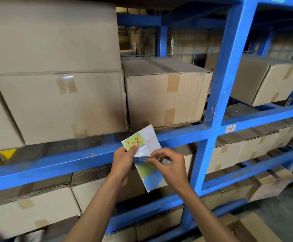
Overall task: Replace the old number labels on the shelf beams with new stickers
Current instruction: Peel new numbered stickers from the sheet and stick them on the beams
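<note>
While left fingers pin sticker sheet, right fingers pinch its edge

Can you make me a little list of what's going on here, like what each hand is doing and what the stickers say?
Place: blue metal shelf rack stacked with brown cardboard boxes
Left hand: grips the white sticker sheet, thumb on the green sticker
Right hand: pinches the sheet's lower part, seemingly peeling
Green sticker: reads 1-2 in red, still on the sheet
Beam label: white, reads 1-5, stuck at the upright
Blue beam behind the sheet: no label visible
</note>
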A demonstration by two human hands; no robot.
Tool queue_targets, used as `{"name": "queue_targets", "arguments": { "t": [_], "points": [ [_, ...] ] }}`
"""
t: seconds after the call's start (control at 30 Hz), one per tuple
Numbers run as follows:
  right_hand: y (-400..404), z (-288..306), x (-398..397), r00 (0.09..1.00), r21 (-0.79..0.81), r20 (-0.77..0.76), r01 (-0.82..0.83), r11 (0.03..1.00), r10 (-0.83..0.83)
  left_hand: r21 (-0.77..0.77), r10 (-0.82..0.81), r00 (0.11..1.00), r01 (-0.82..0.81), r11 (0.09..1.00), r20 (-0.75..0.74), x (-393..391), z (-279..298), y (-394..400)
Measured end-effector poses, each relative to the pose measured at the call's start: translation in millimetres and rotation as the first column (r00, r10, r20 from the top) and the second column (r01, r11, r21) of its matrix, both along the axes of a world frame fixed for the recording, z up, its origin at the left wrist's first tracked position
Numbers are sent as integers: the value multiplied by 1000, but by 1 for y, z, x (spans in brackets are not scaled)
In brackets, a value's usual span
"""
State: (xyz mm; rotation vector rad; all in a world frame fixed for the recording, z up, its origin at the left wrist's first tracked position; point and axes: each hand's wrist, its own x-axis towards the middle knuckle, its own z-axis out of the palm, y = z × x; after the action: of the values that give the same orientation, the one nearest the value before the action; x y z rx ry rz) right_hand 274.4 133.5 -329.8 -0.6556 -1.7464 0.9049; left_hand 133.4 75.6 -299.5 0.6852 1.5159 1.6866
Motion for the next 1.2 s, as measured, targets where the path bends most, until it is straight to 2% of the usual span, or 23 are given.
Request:
{"name": "queue_targets", "arguments": {
  "t": [0.13, 0.4, 0.77, 1.2],
  "points": [
    [-1, -5, 2, 988, -70, 10, -150, 986, 151, -35, 2, 1000, -2, 999, -25, -11, -10, -12],
    [-10, -11, -10, 967, -123, -10, -253, 960, 253, -59, -31, 993, 25, 998, -117, -20, -23, -40],
    [-22, -12, -24, 940, -223, -97, -340, 914, 326, -14, -89, 995, 90, 996, 35, -33, -22, -59],
    [-25, -7, -24, 919, -256, -161, -391, 884, 360, 45, -51, 998, 49, 998, 29, -40, -20, -64]
  ]
}}
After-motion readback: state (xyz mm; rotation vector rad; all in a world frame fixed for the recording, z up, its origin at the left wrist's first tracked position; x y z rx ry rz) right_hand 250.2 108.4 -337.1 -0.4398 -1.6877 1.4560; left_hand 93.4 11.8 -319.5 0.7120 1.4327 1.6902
